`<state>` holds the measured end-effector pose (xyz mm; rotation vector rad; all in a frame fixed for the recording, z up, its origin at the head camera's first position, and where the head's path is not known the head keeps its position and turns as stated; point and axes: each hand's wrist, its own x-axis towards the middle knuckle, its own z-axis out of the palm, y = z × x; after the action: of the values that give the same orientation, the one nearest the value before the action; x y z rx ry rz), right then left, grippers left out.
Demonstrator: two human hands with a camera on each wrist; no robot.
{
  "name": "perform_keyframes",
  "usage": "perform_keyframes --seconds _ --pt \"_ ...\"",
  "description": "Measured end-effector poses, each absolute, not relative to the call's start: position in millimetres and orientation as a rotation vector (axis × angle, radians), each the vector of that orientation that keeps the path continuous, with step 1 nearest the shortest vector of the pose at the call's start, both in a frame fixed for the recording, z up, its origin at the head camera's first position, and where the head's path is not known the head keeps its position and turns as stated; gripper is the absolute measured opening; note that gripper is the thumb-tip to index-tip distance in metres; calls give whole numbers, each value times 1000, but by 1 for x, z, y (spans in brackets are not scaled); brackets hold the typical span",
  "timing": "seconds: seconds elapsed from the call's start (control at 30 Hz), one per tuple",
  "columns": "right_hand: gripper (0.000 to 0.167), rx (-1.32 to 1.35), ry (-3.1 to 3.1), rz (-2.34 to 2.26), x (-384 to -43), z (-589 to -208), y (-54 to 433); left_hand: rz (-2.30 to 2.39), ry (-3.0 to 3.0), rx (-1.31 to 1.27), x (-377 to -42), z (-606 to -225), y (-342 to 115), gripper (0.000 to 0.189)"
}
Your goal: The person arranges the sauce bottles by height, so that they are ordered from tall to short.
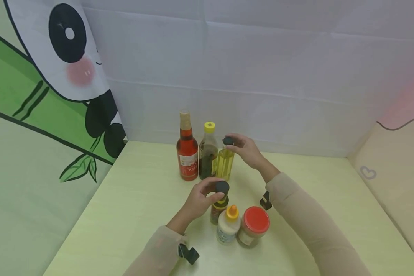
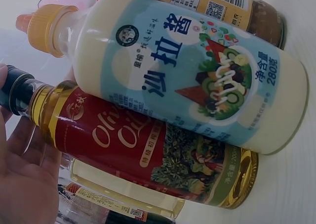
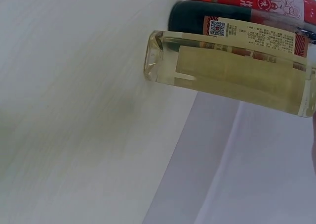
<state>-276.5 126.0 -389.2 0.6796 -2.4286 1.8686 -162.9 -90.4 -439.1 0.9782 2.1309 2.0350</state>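
Note:
My left hand (image 1: 200,197) pinches the dark cap of a small olive oil bottle (image 1: 219,214) between thumb and fingers. In the left wrist view, the bottle's red label (image 2: 111,137) reads "Olive Oil". Farther back, my right hand (image 1: 246,151) grips the dark cap of a clear bottle of yellow oil (image 1: 225,165). In the right wrist view, that oil bottle (image 3: 232,75) shows its flat side and base, while most of the hand is out of frame. Just in front of the olive oil stands a salad dressing squeeze bottle (image 1: 227,228) with an orange tip.
A red-lidded jar (image 1: 257,220) stands right of the dressing. Left of the yellow oil are a yellow-capped dark bottle (image 1: 208,153) and a tall red bottle (image 1: 188,153). Behind the pale table (image 1: 134,184) hangs a white cloth (image 1: 279,57); printed cloths flank it.

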Motion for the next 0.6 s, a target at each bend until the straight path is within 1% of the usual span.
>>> perform_keyframes --seconds 0.33,0.6 --pt "42 819 -2409 1943 -286 -385 126 2046 2128 984 -163 -439 -91 34" --pt "36 907 -2399 1964 -295 -392 128 2050 2120 976 -162 -439 -91 34"
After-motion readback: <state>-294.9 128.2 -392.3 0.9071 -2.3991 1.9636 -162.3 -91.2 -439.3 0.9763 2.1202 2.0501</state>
